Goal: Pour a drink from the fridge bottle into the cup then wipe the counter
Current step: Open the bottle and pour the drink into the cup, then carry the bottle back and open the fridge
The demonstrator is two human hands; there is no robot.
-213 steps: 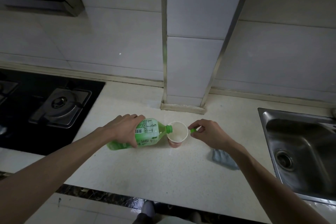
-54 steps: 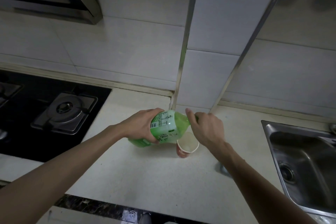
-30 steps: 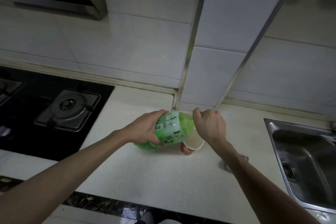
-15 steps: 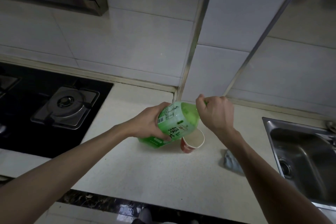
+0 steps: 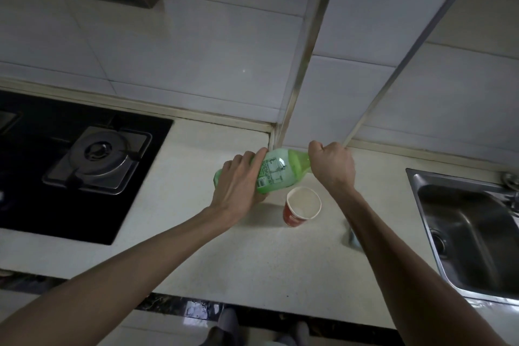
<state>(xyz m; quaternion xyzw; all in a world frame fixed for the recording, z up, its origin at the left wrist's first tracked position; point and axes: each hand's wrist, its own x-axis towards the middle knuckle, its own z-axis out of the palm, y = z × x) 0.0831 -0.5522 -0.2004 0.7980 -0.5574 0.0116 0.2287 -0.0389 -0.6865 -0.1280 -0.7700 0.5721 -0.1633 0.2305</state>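
Note:
My left hand [image 5: 238,185] grips the body of a green plastic bottle [image 5: 278,171], held nearly level above the counter with its neck pointing right. My right hand [image 5: 332,164] is curled around the bottle's neck, which hides the cap and mouth. A red paper cup [image 5: 302,206] with a pale inside stands upright on the white counter [image 5: 224,261], just below and to the right of the bottle. A grey cloth [image 5: 353,237] lies on the counter behind my right forearm, mostly hidden.
A black gas hob [image 5: 84,166] with a burner fills the left of the counter. On the right is a steel sink [image 5: 471,233]. A tiled wall column [image 5: 323,93] juts out right behind the bottle.
The bottle has risen and swung back from over the cup, so the cup now stands uncovered in front of it. My right hand stays closed on the neck.

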